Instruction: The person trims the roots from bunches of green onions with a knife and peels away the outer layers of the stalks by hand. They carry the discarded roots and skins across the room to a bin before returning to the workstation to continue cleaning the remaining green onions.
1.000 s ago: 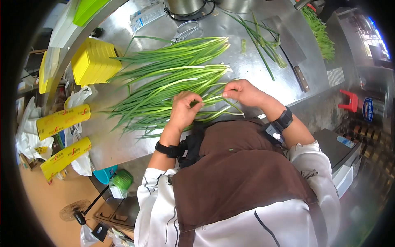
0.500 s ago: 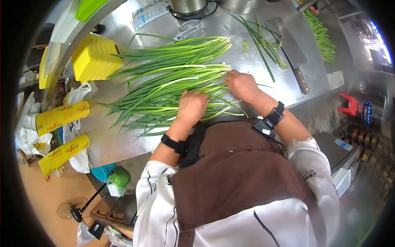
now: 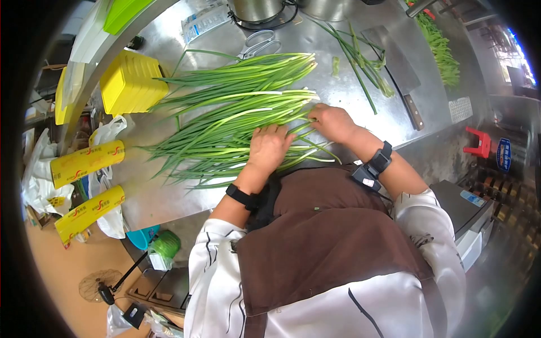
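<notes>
Long green scallions [image 3: 225,121] with pale root ends toward the right lie in a loose spread on the steel table. A second bunch of scallions [image 3: 248,73] lies just beyond them. My left hand [image 3: 268,148] rests on the nearer stalks, its fingers stretched out and slightly apart. At the root ends, my right hand [image 3: 333,124] is closed, thumb and fingers pinched on a scallion stalk. Its fingertips are partly hidden by the hand.
A cleaver [image 3: 414,110] and several loose green stalks [image 3: 360,59] lie at the right. Scissors [image 3: 260,45] lie beyond the bunches. Yellow stacked baskets [image 3: 129,81] stand at the left, above yellow cling-film boxes [image 3: 87,163]. The steel table's [image 3: 169,200] front edge runs near my apron.
My left hand has opened from a curled grip and now lies with fingers extended on the stalks. My right hand has shifted slightly toward me, still pinched.
</notes>
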`<state>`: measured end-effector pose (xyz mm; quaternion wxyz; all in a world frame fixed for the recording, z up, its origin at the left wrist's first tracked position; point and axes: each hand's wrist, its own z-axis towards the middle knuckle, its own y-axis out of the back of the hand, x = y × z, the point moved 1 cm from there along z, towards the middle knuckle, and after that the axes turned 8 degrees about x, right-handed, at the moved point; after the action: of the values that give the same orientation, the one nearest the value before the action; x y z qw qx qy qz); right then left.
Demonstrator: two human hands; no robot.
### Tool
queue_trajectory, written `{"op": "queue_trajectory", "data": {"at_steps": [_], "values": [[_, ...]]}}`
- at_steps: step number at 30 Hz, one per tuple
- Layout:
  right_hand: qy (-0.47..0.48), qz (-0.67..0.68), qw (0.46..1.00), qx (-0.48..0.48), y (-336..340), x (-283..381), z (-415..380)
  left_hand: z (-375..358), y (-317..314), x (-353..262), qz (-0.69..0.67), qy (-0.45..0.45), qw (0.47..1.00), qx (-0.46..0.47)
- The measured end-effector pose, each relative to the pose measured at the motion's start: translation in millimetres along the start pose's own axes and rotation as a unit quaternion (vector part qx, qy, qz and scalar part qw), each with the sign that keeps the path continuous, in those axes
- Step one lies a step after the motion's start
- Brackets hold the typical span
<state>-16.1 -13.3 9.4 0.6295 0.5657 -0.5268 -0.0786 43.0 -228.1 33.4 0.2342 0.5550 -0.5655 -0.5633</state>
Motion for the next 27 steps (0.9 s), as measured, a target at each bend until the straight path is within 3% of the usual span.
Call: {"op": "queue_trajectory", "data": {"at_steps": [4, 7, 13, 22, 27], "values": [[-0.024, -0.007, 0.998, -0.053, 14, 12, -3, -2, -7, 6, -0.030, -0.015, 0.997, -0.073], [0.079, -0.016, 0.996, -0.046, 27, 33, -10, -4, 1, 3, -0.067, -0.022, 0.995, -0.072], [0.051, -0.107, 0.993, 0.025, 4, 18, 1, -5, -3, 3, -0.071, -0.034, 0.993, -0.088], [0.028, -0.003, 0.997, 0.073, 2, 5, 3, -3, -10, 8, -0.037, -0.024, 0.997, -0.066], [-0.013, 0.011, 0.999, -0.042, 13, -19, -10, -1, -14, 10, -0.042, -0.024, 0.996, -0.077]]}}
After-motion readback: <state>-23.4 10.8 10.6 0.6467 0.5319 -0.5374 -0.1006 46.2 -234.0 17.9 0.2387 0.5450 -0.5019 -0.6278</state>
